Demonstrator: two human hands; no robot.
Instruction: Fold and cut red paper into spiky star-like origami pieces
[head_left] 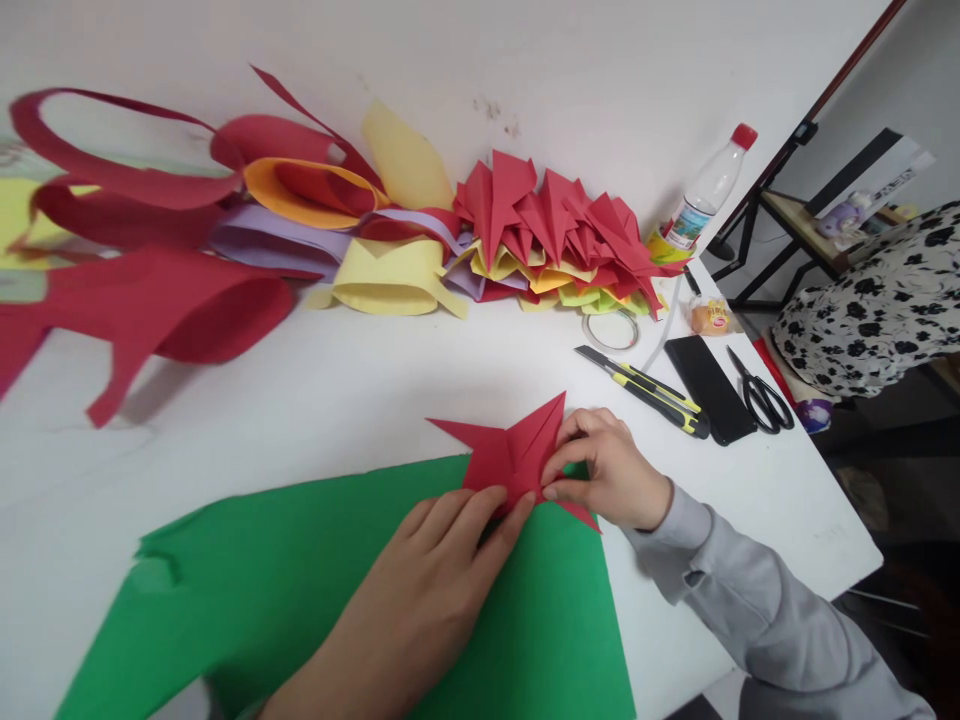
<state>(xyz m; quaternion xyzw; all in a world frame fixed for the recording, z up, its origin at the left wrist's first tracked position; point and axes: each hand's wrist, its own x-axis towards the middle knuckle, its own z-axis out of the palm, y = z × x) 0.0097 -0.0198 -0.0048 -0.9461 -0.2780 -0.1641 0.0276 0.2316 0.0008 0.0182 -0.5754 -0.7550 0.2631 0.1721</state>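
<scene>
A folded red paper shape (510,450) with pointed tips lies on the white table, partly over a large green paper sheet (315,590). My left hand (435,590) rests flat on the green sheet with its fingers stretched out and the fingertips pressing the red shape's lower edge. My right hand (607,470), in a grey sleeve, pinches the right side of the red shape between thumb and fingers.
A row of folded red, yellow and orange paper pieces (555,235) and curled paper strips (187,230) lines the wall. A plastic bottle (705,195), tape ring (611,328), utility knife (645,390), black phone (709,388) and scissors (765,395) lie at the right. The table edge (832,500) drops off beyond them.
</scene>
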